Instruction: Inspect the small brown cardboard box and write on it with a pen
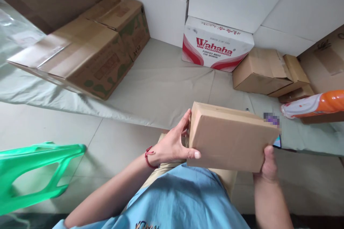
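Observation:
A plain brown cardboard box (228,141) is held up in front of my blue shirt, tilted slightly down to the right. My left hand (176,143) grips its left end, thumb on the near face and fingers along the side. My right hand (268,164) holds the lower right corner, its thumb on the near face; the other fingers are hidden behind the box. Past the box's right end, part of a phone-like dark item (277,142) shows on the cloth, with a blurred patch above it.
A grey-green cloth-covered surface (161,82) runs across the view. On it stand large cartons (91,61) at left, a white and red Wahaha carton (215,48), smaller brown boxes (263,68) and an orange-white bottle (314,104). A green plastic stool (64,171) stands at lower left.

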Tool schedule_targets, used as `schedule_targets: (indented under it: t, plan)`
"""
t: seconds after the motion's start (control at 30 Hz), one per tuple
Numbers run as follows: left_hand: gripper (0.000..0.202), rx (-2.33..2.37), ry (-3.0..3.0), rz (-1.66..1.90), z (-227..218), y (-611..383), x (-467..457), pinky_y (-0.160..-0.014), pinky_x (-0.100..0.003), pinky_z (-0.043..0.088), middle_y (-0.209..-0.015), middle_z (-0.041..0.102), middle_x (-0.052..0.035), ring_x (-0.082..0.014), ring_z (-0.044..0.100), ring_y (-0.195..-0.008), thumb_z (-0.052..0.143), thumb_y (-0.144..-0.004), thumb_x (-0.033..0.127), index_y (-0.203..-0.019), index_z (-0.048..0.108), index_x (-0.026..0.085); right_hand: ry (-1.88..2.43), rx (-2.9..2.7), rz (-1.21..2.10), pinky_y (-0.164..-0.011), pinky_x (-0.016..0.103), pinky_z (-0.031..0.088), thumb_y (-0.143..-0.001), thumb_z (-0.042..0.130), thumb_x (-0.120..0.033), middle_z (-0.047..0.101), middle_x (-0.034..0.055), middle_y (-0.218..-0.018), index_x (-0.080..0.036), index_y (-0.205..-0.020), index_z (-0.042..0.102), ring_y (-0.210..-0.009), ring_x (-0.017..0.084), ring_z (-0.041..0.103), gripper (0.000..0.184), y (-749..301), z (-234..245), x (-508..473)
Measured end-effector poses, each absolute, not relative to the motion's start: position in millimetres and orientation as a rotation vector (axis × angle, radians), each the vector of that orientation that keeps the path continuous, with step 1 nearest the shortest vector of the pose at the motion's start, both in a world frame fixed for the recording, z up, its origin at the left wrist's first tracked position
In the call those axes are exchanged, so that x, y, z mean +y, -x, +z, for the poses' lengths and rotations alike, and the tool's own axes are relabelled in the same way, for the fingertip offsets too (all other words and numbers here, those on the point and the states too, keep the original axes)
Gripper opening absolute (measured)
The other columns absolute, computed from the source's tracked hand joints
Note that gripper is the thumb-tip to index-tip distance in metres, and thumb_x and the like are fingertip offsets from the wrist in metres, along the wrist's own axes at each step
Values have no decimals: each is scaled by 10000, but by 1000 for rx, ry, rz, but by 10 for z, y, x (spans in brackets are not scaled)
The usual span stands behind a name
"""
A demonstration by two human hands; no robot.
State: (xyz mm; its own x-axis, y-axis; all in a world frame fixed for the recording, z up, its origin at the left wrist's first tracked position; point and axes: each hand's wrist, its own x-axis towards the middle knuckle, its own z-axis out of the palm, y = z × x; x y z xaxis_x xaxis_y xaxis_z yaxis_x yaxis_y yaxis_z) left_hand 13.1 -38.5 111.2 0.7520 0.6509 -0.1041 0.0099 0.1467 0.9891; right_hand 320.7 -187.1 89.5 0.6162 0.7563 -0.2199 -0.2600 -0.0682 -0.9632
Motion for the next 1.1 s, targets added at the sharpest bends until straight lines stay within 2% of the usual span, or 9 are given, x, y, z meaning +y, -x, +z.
schedule_targets:
  t: [0.17,0.37,0.47,0.57,0.67,0.8,0.93,1.03,1.1]
  plan:
    - [1465,516,-1404,589,1041,-135,-423,-1237,-633,474,-1766,343,-240,-487,380,-1611,978,-703,615,-1782,48,274,1330,-684,772,-1149,601,559,-736,837,-797,830,87,-1230,-336,-1338,765,-1374,384,679,761,-3275,950,-1988]
    - [1389,662,-1602,733,887,-118,-440,-1243,-652,468,-1810,233,-223,-500,333,-1629,989,-720,511,-1777,120,267,1287,-812,784,-1225,581,507,-935,781,-500,777,47,-1383,-412,-1389,743,-1407,312,665,464,-3310,833,-1980]
    - [1215,766,-1746,791,801,-98,-404,-1301,-624,397,-1822,219,-200,-448,291,-1663,900,-847,496,-1773,142,280,1322,-855,778,-1235,529,515,-978,743,-360,730,7,-1470,-440,-1454,693,-1410,260,665,485,-3249,800,-2012]
    - [984,893,-1782,809,721,-56,-334,-1353,-599,297,-1789,317,-207,-409,332,-1656,767,-953,549,-1747,274,242,1379,-1054,689,-1246,519,511,-993,723,-265,597,-21,-1628,-467,-1576,566,-1514,249,569,637,-3096,922,-2005]
    - [904,934,-1723,739,677,24,-268,-1354,-579,303,-1649,545,-210,-430,431,-1600,818,-882,600,-1632,513,198,1391,-1423,499,-1308,577,419,-995,695,-223,409,-3,-1763,-428,-1660,469,-1635,304,389,731,-2883,1188,-1896]
    - [747,704,-1541,481,601,220,-262,-1210,-583,511,-1386,751,-201,-434,655,-1398,894,-820,524,-1451,696,177,1341,-1701,285,-1314,663,371,-987,684,-214,463,-7,-1730,-439,-1651,484,-1616,344,419,729,-2676,1537,-1712]
    - [928,380,-1167,533,398,443,-345,-1056,-539,623,-1337,767,-216,-406,759,-1237,927,-735,654,-1489,655,186,1313,-1695,394,-1292,707,371,-931,726,-208,588,-33,-1629,-522,-1573,563,-1567,375,489,733,-2625,1652,-1691]
    - [859,471,-965,672,281,501,-402,-1007,-522,648,-1263,794,-208,-394,778,-1199,715,-840,848,-1395,714,193,1271,-1689,557,-1317,696,320,-996,635,-364,597,-36,-1622,-499,-1533,623,-1585,375,458,555,-2589,1566,-1781]
    - [732,620,-952,712,278,464,-424,-987,-505,660,-1174,820,-182,-374,794,-1147,693,-901,798,-1320,747,200,1277,-1547,654,-1345,657,276,-1040,543,-546,589,-11,-1624,-454,-1515,658,-1609,372,413,498,-2534,1451,-1850]
